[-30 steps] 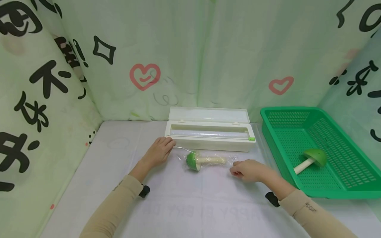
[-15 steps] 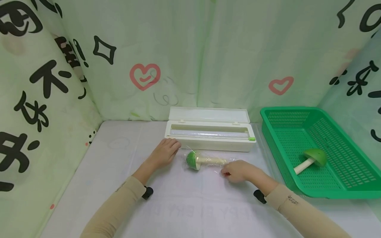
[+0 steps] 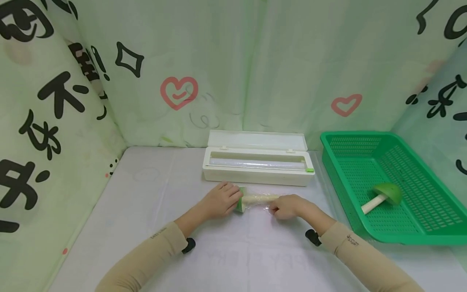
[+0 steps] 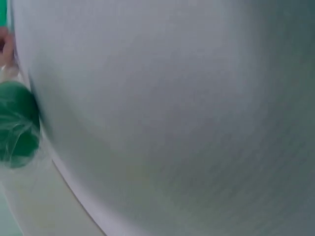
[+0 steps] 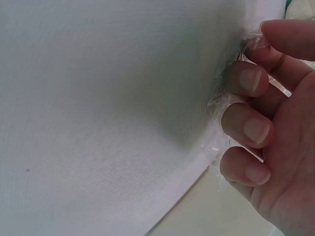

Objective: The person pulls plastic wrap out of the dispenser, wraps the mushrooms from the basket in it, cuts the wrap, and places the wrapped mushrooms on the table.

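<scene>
One wrapped mushroom point(image 3: 255, 198) lying crosswise, cap toward left hand point(image 3: 222, 201)

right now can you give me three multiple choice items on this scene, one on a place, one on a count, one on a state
1. Where does the unwrapped mushroom toy lie?
A. in the green basket
B. inside the white wrap dispenser
C. on the table by the left curtain

2. How many mushroom toys show in the head view?
A. one
B. two
C. four

3. How is the lid of the wrap dispenser?
A. shut
B. taken off and lying on the table
C. open, tipped back

Key: 1 A, its green cap and pale stem rest on the basket floor. 2 B, one in the basket, and a wrapped mushroom between the left hand and the right hand. 3 C, the roll of film is exposed.
</scene>
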The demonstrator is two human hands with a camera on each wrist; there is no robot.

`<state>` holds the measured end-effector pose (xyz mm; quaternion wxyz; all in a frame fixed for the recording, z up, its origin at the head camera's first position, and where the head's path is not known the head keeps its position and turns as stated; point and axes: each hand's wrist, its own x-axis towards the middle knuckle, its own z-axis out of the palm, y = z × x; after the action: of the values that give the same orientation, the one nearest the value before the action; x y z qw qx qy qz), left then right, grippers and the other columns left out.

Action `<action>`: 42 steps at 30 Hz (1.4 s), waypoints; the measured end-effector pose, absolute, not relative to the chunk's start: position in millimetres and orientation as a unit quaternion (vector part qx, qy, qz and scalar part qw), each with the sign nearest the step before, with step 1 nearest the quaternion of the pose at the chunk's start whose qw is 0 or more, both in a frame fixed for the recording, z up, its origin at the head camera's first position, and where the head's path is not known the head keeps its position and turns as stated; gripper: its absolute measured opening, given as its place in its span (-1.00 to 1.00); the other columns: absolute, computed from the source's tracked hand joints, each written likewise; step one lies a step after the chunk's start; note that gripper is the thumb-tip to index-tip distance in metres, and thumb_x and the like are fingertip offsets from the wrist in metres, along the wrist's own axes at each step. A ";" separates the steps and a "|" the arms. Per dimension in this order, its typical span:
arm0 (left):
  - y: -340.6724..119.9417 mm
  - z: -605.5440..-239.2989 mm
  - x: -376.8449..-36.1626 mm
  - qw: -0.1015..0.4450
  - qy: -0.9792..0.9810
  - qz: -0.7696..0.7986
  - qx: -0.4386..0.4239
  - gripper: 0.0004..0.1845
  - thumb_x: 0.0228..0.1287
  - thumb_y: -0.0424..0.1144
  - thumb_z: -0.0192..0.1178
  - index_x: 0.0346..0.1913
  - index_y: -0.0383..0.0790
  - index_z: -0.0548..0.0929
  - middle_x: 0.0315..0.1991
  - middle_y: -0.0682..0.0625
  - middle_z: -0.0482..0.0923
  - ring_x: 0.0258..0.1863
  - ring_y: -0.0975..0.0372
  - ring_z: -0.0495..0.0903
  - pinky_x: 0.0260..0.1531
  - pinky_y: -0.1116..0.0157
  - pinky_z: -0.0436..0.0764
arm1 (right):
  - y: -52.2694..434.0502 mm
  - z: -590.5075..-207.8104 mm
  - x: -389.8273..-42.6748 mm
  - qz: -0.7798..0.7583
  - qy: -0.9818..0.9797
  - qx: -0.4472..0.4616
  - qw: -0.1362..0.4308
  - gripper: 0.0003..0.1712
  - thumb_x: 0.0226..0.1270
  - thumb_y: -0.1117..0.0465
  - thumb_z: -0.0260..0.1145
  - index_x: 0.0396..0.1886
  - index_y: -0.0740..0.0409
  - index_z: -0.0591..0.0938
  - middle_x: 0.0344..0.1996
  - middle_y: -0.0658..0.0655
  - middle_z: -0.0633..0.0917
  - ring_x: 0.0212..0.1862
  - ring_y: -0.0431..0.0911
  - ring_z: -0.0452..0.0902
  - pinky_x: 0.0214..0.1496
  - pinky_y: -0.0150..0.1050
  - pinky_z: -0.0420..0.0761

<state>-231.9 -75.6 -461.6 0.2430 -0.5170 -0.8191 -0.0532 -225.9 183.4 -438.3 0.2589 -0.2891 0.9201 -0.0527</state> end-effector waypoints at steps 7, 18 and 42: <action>-69.9 -469.7 -228.3 0.290 -0.793 0.013 -0.536 -0.84 0.16 -0.16 0.11 -0.21 -0.10 0.46 -0.30 0.05 0.43 -0.32 0.21 0.45 -0.22 0.30 0.42 | 182.6 -439.8 -222.7 -0.056 0.923 -0.286 0.251 -0.79 0.04 0.28 0.09 -0.68 -0.04 0.33 -0.70 -0.09 0.26 -0.55 -0.22 0.18 -0.46 -0.32 0.16; -65.2 -475.9 -227.2 0.297 -0.827 -0.020 -0.477 -0.85 0.19 -0.27 0.07 -0.18 -0.20 0.47 -0.30 0.00 0.42 -0.33 0.17 0.47 -0.32 0.30 0.46 | 176.7 -451.7 -196.4 0.055 0.930 -0.356 0.077 -0.90 0.21 0.25 0.18 -0.49 0.12 0.50 -0.70 0.02 0.43 -0.64 -0.14 0.29 -0.57 -0.21 0.38; -63.0 -476.0 -228.0 0.273 -0.853 -0.016 -0.444 -0.88 0.24 -0.35 0.05 -0.17 -0.24 0.47 -0.25 -0.03 0.41 -0.33 0.18 0.44 -0.29 0.35 0.47 | 140.7 -455.9 -218.0 -0.112 0.915 -0.360 -0.141 -0.71 0.02 0.35 0.38 -0.18 0.26 0.64 -0.38 0.11 0.61 -0.34 -0.07 0.56 -0.32 -0.27 0.55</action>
<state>-228.0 -63.0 -476.0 0.2727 -0.4441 -0.8534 -0.0158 -218.0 140.7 -455.9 -0.1415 -0.3604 0.9151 -0.1125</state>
